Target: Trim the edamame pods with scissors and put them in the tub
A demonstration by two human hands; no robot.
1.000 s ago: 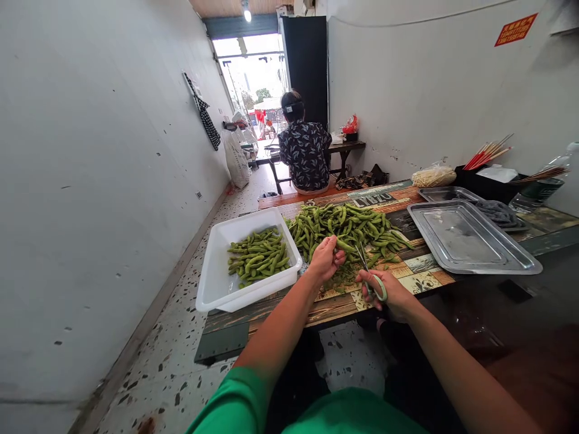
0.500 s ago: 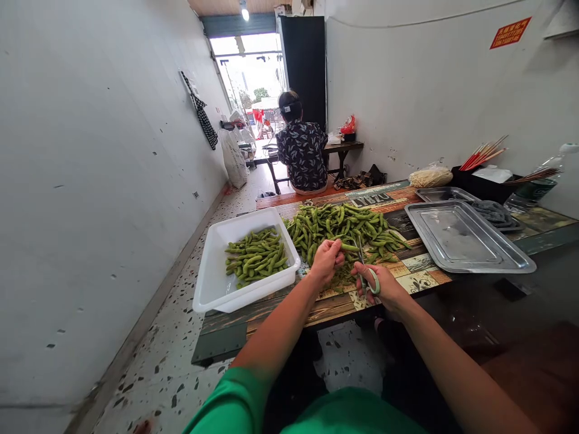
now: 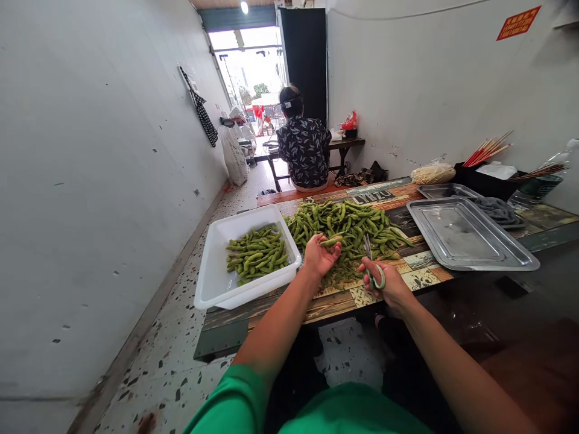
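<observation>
My left hand (image 3: 322,256) is turned palm up in front of the heap, its fingers curled round a green edamame pod (image 3: 332,242). In my right hand (image 3: 384,280) is a pair of scissors (image 3: 375,274) with pale green handles, the blades pointing up and away from me. A gap separates the blades from the held pod. Behind both hands a large heap of edamame pods (image 3: 353,217) lies on the table, with small trimmings scattered below it. To the left, a white plastic tub (image 3: 217,283) contains more pods.
The patterned wooden table (image 3: 316,310) carries a metal tray (image 3: 479,256) on the right. Beyond the tray are a black box (image 3: 484,181) with skewers, a bag of noodle-like strands (image 3: 433,172) and a plastic bottle (image 3: 540,187). Another person (image 3: 304,144) sits farther back, facing away.
My left hand has rolled palm up and shifted slightly left with a pod. My right hand has drawn the scissors a little to the right, away from it.
</observation>
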